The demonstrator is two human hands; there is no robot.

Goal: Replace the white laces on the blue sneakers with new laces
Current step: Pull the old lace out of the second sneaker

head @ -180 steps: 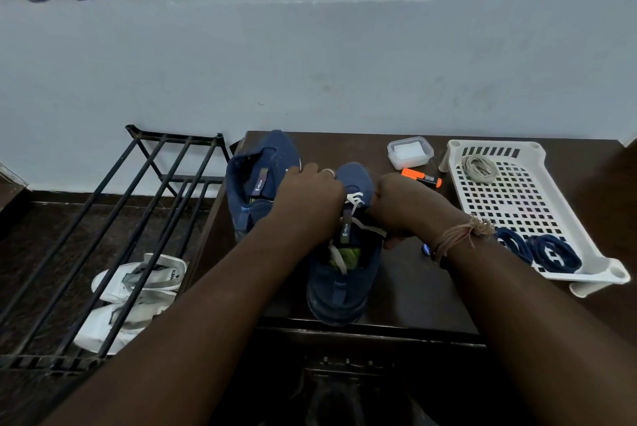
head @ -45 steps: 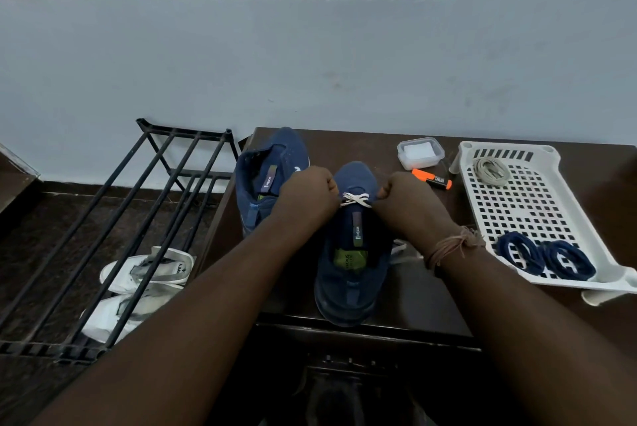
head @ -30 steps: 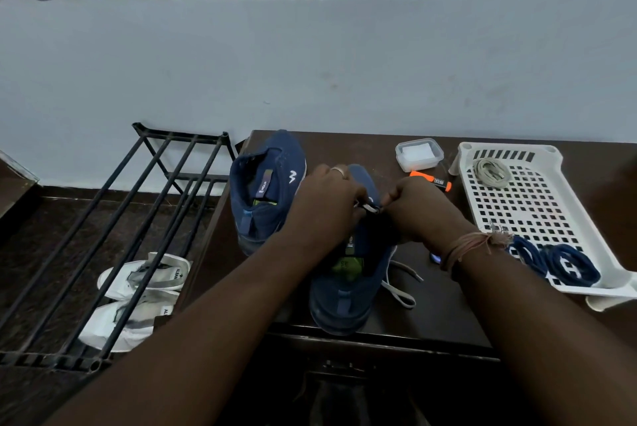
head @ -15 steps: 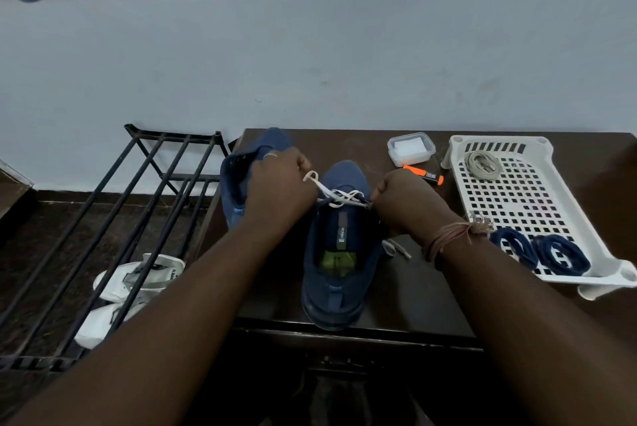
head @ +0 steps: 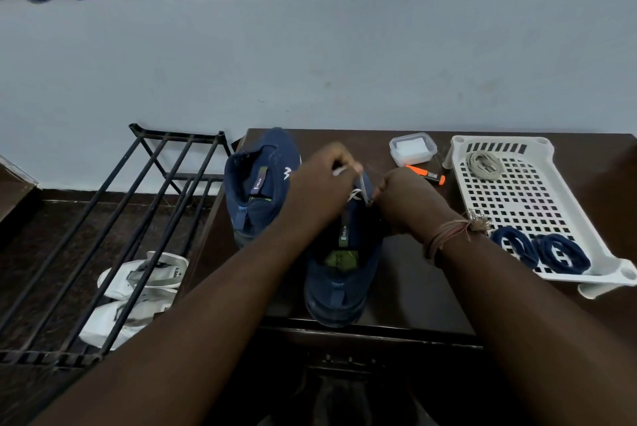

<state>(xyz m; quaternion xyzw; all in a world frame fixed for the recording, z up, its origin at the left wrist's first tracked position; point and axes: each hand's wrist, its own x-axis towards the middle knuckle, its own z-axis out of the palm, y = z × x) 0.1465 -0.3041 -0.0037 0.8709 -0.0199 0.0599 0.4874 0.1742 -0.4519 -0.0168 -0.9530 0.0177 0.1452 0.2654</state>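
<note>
Both hands are pinching the white lace [head: 358, 193] — left hand [head: 319, 181] lifting one strand, right hand [head: 401, 196] just beside — directly over the nearer sneaker [head: 339, 274], whose toe is pointing away.

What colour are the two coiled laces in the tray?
Dark blue coiled laces, seen in the head view, at the near end of the white tray.

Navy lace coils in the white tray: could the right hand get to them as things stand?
Probably yes, once freed. The navy lace coils lie uncovered at the white tray's near end, beside the right wrist. But the right hand is pinching the white lace on the sneaker.
</note>
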